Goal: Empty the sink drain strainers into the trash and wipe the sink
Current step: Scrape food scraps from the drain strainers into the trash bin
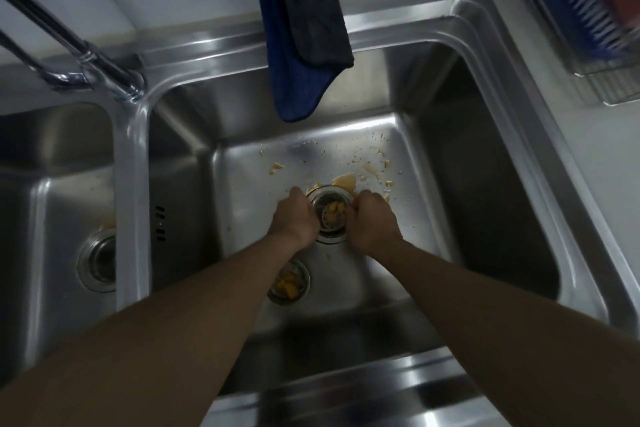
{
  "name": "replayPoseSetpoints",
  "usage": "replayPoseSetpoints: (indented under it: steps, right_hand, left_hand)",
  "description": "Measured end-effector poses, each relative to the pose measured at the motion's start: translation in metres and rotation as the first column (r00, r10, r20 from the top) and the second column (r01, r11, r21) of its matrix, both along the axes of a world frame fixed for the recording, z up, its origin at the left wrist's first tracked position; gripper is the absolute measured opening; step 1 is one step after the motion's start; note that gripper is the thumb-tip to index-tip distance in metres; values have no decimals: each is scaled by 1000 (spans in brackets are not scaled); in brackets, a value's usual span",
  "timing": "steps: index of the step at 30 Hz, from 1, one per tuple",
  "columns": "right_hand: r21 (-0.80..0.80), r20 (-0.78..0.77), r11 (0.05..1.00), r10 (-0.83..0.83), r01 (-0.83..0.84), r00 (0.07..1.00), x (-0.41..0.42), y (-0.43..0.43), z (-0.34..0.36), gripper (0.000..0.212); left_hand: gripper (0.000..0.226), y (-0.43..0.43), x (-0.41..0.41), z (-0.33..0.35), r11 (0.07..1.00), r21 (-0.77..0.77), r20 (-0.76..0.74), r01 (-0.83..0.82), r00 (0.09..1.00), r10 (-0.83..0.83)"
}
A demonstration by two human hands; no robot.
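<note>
Far left: smaller basin [52, 184] with its own drain [98, 262], faucet [69, 55] slanting above the divider. In the right basin [467, 218], left hand [296, 217] curled against the left rim of the drain strainer [330, 215], fingers closed on it. Strainer round, mouth facing up, yellow scraps [335, 210] inside (a reflection of it shows on the near wall). Right hand [372, 218] clamped on the opposite rim. Crumbs [377, 166] scattered behind; bare steel either side. Blue cloth [294, 45] hanging over the back edge.
</note>
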State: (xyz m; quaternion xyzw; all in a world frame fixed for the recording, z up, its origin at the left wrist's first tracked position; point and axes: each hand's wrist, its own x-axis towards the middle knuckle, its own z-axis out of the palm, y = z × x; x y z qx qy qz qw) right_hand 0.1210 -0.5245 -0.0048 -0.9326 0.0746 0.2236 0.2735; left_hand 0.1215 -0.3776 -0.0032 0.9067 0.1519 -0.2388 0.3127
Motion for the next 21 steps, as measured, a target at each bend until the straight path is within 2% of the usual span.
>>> replayPoseSetpoints:
  steps: [4,10,16,21]
  right_hand:
    - [131,-39,988,-76,81,996,-4,-3,13,15]
    - [122,-47,983,-129,134,991,-11,-16,28,9]
    - [98,-171,990,-87,105,981,-23,-31,39,22]
    - [-7,-236,994,101,-106,966,-34,-41,37,23]
  left_hand:
    - [5,4,-6,11,996,-79,9,-49,999,50]
    - [6,2,-16,23,984,-148,-1,-97,995,98]
    - [18,-5,-36,37,988,-120,53,94,995,-88]
    - [20,-14,-55,37,968,-81,2,236,972,-236]
